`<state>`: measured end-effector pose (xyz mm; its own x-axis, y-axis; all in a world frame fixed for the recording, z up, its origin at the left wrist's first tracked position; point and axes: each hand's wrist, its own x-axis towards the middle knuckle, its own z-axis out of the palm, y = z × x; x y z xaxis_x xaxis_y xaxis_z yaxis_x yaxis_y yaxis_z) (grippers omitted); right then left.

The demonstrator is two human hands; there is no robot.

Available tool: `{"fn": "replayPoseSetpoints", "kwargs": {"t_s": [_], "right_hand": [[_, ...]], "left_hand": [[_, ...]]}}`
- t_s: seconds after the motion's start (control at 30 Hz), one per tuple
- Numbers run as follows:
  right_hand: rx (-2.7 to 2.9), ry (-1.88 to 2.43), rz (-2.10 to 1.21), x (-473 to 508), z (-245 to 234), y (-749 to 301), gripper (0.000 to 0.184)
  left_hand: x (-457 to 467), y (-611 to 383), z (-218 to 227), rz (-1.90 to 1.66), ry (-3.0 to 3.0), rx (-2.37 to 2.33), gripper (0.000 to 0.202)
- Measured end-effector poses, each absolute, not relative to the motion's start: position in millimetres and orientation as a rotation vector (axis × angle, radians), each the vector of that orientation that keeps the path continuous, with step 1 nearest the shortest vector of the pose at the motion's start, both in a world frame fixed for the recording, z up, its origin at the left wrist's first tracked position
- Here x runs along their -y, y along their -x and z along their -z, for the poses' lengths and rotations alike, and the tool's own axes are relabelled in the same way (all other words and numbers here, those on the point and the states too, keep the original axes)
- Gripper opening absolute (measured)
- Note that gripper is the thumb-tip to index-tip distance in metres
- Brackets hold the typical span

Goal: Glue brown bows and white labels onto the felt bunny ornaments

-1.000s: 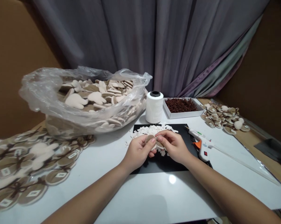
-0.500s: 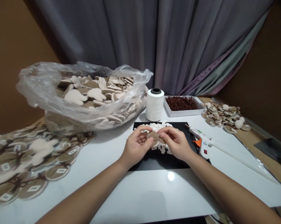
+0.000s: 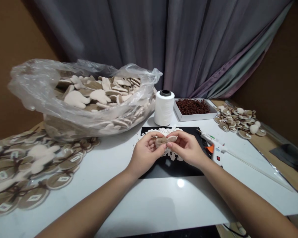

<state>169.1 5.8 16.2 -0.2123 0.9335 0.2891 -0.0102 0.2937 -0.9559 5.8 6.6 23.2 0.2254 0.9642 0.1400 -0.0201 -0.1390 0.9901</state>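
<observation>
At the far left of the white bench [image 3: 149,205], strung discs [image 3: 17,175] with small labels lie overlapping. Behind them, a clear plastic bag [image 3: 32,89] is heaped with pale cutouts [image 3: 99,96]. Two small tan pieces [image 3: 162,142] are held in the air just above a black mat [image 3: 173,168], between both hands. The left grip [image 3: 146,153] is closed, with the pieces pinched from the left between thumb and fingers; the right grip [image 3: 187,148] is pinched on them from the right, and the two grips nearly touch. The pieces are judged to be light and rather soft, liable to bend under pressure, so they are best taken by their outer edges. White scraps [image 3: 161,132] are heaped on the mat beneath. Further back stand a white thread spool [image 3: 164,108] and a tray of brown fibres [image 3: 192,109]. To the right, a glue gun [image 3: 215,152] lies on the bench, and a pile of finished discs [image 3: 238,120] is set beyond it.
</observation>
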Motion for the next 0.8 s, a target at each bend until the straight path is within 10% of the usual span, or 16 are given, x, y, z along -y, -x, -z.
{"fn": "replayPoseSetpoints", "kwargs": {"t_s": [0.8], "right_hand": [[1.442,0.881,-1.233,-12.8,-17.6,-176.4,0.020]], "left_hand": [[-5.7,-9.0,-21.7,-0.950,-1.167,-0.752,0.040]]}}
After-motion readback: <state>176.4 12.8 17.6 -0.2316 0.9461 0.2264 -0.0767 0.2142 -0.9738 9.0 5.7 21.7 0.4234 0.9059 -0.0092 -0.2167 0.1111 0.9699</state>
